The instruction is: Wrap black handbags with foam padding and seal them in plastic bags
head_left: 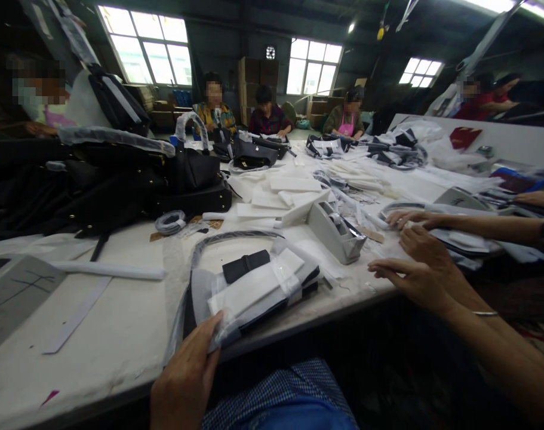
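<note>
the left hand (186,364) is clamped on the near corner of the bag (267,315), which lies flat at the front edge of the bench (128,322). the right hand (410,279) is well apart from it, fingers extended over the bench edge at right, holding nothing visible.

step in hand, as judged: steadying the bag one-handed. the next move calls for light, even pressure — the wrapping looks slick, and the layers could slide.

the bag is dark and flat. a smooth, oblong white pad (249,286) lies on it, crossed by glossy clear film (289,280); a matt black strap (246,266) lies just beyond the pad. the handle (236,235) forms an arch, wound in wrinkled wrap.

behind the bag, to the right, stands a grey dispenser (337,230), hard and wedge-shaped. at far left of it sits a round, glossy coil (170,222). farther back, thin white sheets (276,197) lie in a loose heap; black bags (200,173) with metal studs are piled at left. people (267,116) sit along the far side.
</note>
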`<state>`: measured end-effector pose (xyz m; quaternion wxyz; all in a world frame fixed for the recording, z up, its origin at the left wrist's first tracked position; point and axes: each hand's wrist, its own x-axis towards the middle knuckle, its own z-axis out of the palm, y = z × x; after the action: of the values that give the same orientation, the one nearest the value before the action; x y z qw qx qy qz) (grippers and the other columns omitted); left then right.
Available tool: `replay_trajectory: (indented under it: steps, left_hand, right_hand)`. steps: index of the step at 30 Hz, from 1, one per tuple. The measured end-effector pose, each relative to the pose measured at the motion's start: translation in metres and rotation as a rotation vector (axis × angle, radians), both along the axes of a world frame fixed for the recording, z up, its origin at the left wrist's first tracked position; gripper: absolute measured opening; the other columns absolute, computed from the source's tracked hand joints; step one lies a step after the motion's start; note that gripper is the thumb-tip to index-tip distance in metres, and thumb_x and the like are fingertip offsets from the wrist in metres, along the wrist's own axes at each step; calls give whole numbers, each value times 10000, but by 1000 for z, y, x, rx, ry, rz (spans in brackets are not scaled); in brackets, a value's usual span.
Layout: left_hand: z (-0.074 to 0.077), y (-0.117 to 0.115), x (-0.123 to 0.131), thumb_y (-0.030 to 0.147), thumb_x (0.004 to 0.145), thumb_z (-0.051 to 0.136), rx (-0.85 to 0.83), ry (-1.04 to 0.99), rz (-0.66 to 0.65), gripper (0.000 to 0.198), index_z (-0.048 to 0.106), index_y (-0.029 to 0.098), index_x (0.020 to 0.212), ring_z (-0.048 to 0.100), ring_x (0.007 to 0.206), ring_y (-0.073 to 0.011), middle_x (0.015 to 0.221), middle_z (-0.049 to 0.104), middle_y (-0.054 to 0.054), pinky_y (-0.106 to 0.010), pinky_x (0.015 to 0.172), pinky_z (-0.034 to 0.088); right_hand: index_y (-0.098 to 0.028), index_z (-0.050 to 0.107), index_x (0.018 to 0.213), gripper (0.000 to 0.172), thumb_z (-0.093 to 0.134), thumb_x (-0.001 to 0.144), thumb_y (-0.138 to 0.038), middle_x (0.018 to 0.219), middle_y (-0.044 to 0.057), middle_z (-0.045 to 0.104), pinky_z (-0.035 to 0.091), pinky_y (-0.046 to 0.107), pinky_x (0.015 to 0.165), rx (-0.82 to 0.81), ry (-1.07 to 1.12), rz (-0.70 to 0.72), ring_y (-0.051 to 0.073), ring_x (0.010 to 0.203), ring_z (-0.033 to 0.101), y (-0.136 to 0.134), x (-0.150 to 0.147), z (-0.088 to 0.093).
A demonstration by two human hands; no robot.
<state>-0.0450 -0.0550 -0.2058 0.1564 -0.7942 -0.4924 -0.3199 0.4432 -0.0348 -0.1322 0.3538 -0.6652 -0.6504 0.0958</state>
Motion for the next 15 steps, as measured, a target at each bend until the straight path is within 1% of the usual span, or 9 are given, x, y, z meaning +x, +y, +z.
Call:
replay_trajectory:
  steps: [2, 4, 6, 8, 10, 12, 15]
  left_hand:
    - [0, -1, 1, 205, 982, 432, -17, -12, 5, 387, 556, 205, 1348, 724, 968, -181, 1221, 705, -35, -251, 806, 571]
    - [2, -2, 2, 193, 978, 435, -34, -31, 3, 373, 569, 197, 1326, 722, 976, -182, 1211, 708, -39, -253, 820, 572]
    - [5, -4, 5, 164, 967, 438, -59, -62, 2, 367, 578, 188, 1306, 719, 987, -183, 1196, 712, -44, -259, 840, 575]
    - [8, -6, 7, 126, 950, 444, -87, -106, -6, 376, 579, 183, 1297, 713, 1010, -185, 1188, 714, -49, -270, 872, 576]
    - [9, -7, 9, 89, 928, 455, -119, -154, -11, 399, 576, 184, 1297, 701, 1045, -191, 1191, 713, -53, -286, 906, 573]
    - [10, -7, 11, 53, 904, 464, -148, -201, -11, 428, 574, 185, 1295, 688, 1075, -199, 1193, 711, -58, -303, 929, 571]
    - [11, -6, 14, 13, 877, 464, -182, -255, -13, 453, 573, 178, 1285, 683, 1082, -208, 1174, 715, -66, -326, 931, 580]
  right_hand:
    - [-280, 780, 910, 158, 652, 838, -337, 875, 42, 773, 583, 349, 780, 25, -133, 261, 242, 782, 734, -1, -24, 19]
    - [-281, 765, 984, 189, 602, 893, -255, 921, 39, 770, 566, 293, 745, 29, -216, 505, 205, 806, 730, 4, -56, 36]
    - [-270, 743, 1052, 220, 577, 924, -204, 928, 42, 762, 541, 249, 716, 23, -236, 713, 172, 801, 718, 13, -91, 50]
    - [-254, 727, 1085, 219, 572, 941, -194, 903, 46, 750, 518, 230, 705, -19, -238, 907, 154, 783, 702, 24, -128, 62]
    - [-238, 724, 1072, 197, 569, 952, -221, 873, 51, 737, 502, 227, 697, -95, -239, 1086, 149, 763, 685, 36, -164, 71]
    - [-227, 730, 1023, 180, 566, 960, -266, 816, 44, 719, 482, 225, 665, -171, -246, 1232, 144, 719, 665, 51, -197, 78]
    - [-236, 743, 918, 185, 585, 949, -329, 731, 11, 686, 449, 216, 616, -241, -260, 1382, 127, 643, 627, 79, -243, 79]
